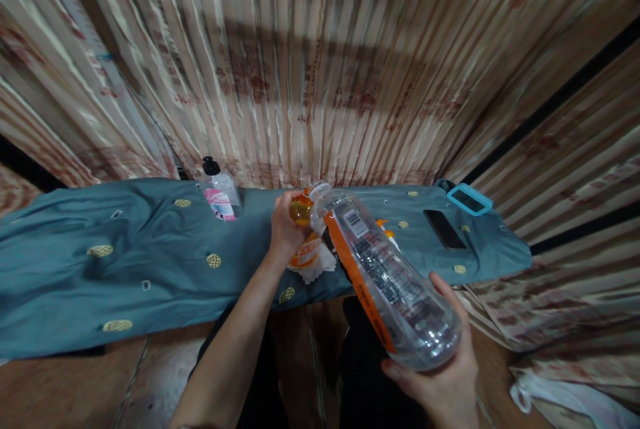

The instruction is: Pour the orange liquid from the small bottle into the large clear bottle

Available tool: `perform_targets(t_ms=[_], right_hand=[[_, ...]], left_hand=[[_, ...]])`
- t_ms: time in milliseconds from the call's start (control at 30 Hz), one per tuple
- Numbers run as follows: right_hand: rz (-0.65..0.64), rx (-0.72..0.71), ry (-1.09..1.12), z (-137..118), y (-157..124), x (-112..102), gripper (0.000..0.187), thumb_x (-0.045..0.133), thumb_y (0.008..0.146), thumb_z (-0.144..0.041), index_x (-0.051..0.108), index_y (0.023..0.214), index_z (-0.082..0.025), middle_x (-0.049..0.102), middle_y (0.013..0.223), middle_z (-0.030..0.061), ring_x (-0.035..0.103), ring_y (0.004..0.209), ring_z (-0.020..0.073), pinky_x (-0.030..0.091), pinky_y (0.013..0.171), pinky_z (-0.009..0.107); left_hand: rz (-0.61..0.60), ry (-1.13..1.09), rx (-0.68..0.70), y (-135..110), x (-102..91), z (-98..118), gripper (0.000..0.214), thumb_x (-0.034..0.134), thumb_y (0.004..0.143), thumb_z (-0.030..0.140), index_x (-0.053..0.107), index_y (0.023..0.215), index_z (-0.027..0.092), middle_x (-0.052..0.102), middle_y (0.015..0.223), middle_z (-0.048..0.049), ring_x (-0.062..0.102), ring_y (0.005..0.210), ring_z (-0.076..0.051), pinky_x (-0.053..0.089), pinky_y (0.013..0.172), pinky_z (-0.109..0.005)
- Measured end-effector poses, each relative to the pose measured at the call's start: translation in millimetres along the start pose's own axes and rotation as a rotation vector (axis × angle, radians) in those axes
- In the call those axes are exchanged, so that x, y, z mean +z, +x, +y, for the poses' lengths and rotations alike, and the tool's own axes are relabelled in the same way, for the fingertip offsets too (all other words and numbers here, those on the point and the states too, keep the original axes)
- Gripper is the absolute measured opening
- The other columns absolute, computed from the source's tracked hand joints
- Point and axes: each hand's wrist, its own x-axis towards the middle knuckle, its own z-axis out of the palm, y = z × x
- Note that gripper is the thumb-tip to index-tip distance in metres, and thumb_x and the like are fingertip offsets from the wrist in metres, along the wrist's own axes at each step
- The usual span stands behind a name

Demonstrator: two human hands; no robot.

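My right hand [457, 385] is wrapped round the base of a large clear plastic bottle [400, 289] with an orange label and a barcode. The bottle is tilted, its open mouth pointing up and left, and it looks nearly empty. Its mouth meets the top of a smaller bottle of amber liquid [301, 210], which my left hand [286, 234] grips round the upper part. Whether the two mouths touch, I cannot tell. Beneath the amber bottle, a crumpled white tissue [321, 266] lies on the teal cloth [255, 235].
A clear pump bottle [221, 197] with a black top and pink label stands left. At right lie a dark phone [444, 229] and a blue-framed digital clock [469, 200]. A small orange and white item [389, 233] is partly hidden behind the clear bottle. Pleated curtains [310, 69] hang behind.
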Motion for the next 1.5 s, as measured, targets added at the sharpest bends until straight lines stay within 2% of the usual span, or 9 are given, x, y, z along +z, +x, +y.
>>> perform_targets(t_ms=[133,300,467,633,867,1133,1300,1500], right_hand=[[-0.017,-0.068,-0.025,2.5,-0.1,-0.3,0.107,0.089,0.053,-0.062,0.049,0.143,-0.019,0.052,0.143,0.0116,0.058,0.118,0.0301,0.048,0.090,0.034],[0.016,-0.061,-0.045,0.9,-1.4,1.1,0.108,0.087,0.053,-0.065,0.050,0.144,-0.018,0.052,0.143,0.0123,0.055,0.123,0.0322,0.047,0.091,0.036],[-0.015,-0.041,-0.081,2.9,-1.0,-2.7,0.110,0.087,0.054,-0.063,0.047,0.145,-0.016,0.049,0.146,0.0143,0.053,0.125,0.0343,0.049,0.091,0.038],[-0.084,-0.167,-0.096,12.5,1.1,-7.3,0.108,0.089,0.056,-0.055,0.044,0.148,-0.019,0.055,0.138,0.0125,0.061,0.114,0.0305,0.053,0.085,0.036],[0.008,-0.001,-0.055,0.2,-1.7,0.2,0.112,0.087,0.051,-0.067,0.049,0.144,-0.016,0.051,0.144,0.0139,0.055,0.123,0.0347,0.050,0.090,0.038],[0.007,0.008,-0.090,-3.7,-1.0,-0.6,0.113,0.086,0.050,-0.069,0.049,0.143,-0.015,0.051,0.142,0.0143,0.056,0.122,0.0343,0.050,0.090,0.038],[0.000,-0.005,-0.088,-1.3,-1.3,-1.5,0.112,0.087,0.050,-0.066,0.049,0.143,-0.016,0.049,0.145,0.0136,0.049,0.130,0.0356,0.049,0.089,0.037],[0.000,0.002,-0.048,-0.6,-1.0,0.0,0.110,0.088,0.050,-0.064,0.051,0.142,-0.017,0.048,0.146,0.0128,0.052,0.126,0.0347,0.050,0.088,0.037]], left_hand=[[0.000,-0.004,-0.014,-0.2,-0.2,0.3,0.042,0.079,0.061,0.031,0.061,0.098,0.022,0.066,0.097,-0.0036,0.064,0.092,-0.022,0.053,0.080,-0.034],[-0.003,-0.014,-0.027,0.0,-0.4,1.3,0.043,0.079,0.060,0.032,0.061,0.097,0.021,0.066,0.096,-0.0037,0.064,0.090,-0.022,0.052,0.079,-0.033],[-0.002,-0.022,-0.031,-0.1,-0.4,0.5,0.041,0.079,0.061,0.031,0.061,0.097,0.022,0.066,0.096,-0.0032,0.064,0.091,-0.021,0.053,0.080,-0.033],[0.001,-0.031,-0.029,-0.2,-0.8,-0.2,0.042,0.080,0.060,0.031,0.060,0.097,0.023,0.066,0.095,-0.0027,0.064,0.091,-0.021,0.053,0.080,-0.033],[-0.004,-0.026,-0.028,0.6,-1.1,0.1,0.039,0.078,0.062,0.028,0.060,0.096,0.023,0.066,0.094,-0.0023,0.065,0.091,-0.022,0.053,0.080,-0.033],[0.009,-0.022,-0.033,-0.3,0.5,1.0,0.039,0.078,0.063,0.031,0.060,0.096,0.022,0.065,0.095,-0.0031,0.064,0.090,-0.021,0.052,0.079,-0.033],[-0.001,-0.011,-0.028,0.5,0.2,0.9,0.043,0.080,0.059,0.029,0.060,0.097,0.023,0.066,0.095,-0.0025,0.064,0.091,-0.022,0.052,0.080,-0.034],[0.001,-0.011,-0.013,0.6,-0.1,0.9,0.040,0.079,0.061,0.027,0.060,0.096,0.023,0.067,0.096,-0.0029,0.064,0.094,-0.022,0.052,0.082,-0.034]])
